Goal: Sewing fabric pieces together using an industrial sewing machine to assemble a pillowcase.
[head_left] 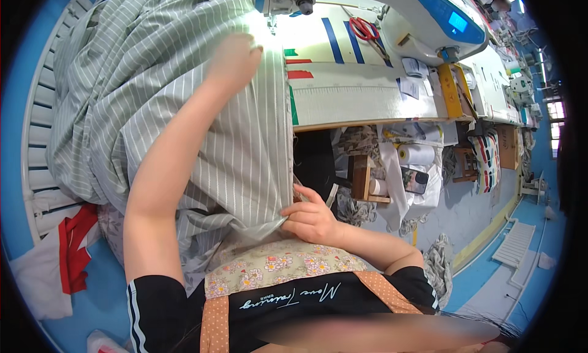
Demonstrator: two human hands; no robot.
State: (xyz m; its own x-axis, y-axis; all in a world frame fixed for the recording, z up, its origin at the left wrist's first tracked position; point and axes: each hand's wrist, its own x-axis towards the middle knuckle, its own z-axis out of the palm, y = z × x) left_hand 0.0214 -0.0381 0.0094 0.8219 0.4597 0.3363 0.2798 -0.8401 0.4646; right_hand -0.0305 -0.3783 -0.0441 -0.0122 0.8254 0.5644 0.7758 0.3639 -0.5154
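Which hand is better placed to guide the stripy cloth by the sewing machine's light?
Probably the left hand: it's over the striped cloth, close to the lit end of the sewing machine. The right hand holds the cloth's edge near the flowery apron, farther away.

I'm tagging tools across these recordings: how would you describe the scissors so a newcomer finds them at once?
Find the white-and-blue sewing machine at the top, then the pale worktop under its arm. The scissors lie there near the dark blue strips. Red-handled and looped, they stand out from those plain, straight strips.
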